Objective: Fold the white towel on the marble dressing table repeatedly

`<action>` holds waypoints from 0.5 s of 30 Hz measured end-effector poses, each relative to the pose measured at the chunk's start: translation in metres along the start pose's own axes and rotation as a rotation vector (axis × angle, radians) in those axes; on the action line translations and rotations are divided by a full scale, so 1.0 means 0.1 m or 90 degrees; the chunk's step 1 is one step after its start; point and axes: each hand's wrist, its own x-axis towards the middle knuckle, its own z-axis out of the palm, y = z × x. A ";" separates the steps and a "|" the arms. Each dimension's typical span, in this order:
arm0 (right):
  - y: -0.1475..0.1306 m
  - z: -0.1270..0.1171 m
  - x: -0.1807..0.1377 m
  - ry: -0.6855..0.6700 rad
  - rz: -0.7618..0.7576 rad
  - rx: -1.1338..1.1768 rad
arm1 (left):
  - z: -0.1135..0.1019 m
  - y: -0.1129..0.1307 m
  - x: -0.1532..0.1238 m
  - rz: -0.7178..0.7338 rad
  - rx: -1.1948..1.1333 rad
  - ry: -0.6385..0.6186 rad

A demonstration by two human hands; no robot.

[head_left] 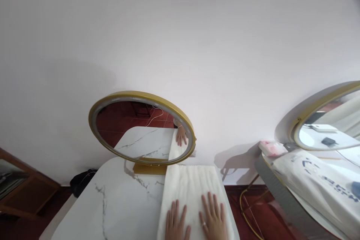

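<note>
A white cloth [188, 180], soft and slightly rippled, lies lengthwise along the right side of a white marble-patterned table [126, 202]. On its near left part my left hand [176, 223] rests flat, fingers stretched out. My right hand [213, 217] lies flat on the cloth to the right, fingers spread, with a ring on one finger. Neither hand grips anything. The cloth's near end runs out of the picture. A round gold-framed mirror [132, 127] stands behind, on a gold base [149, 168], and reflects one hand and the cloth.
To the right, a second table carries a white printed cloth bag [323, 180], a pink-and-white packet [272, 148] and another gold-rimmed mirror [337, 120]. A black bag [83, 182] sits left behind the table. A wooden-framed piece [30, 187] stands far left. The wall [180, 37] closes off the back.
</note>
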 end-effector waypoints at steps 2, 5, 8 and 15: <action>0.01 0.13 -0.08 0.048 -0.006 -0.023 | 0.18 -0.08 -0.07 -0.010 -0.015 0.041; 0.02 0.24 -0.11 0.107 -0.016 -0.054 | 0.24 -0.19 0.19 -0.061 -0.054 0.052; -0.01 0.21 -0.09 0.136 0.000 -0.047 | 0.08 -0.30 0.66 -0.063 -0.090 0.011; -0.06 -0.13 -0.05 0.015 -0.010 -0.020 | -0.02 -0.53 1.03 0.049 -0.103 -0.059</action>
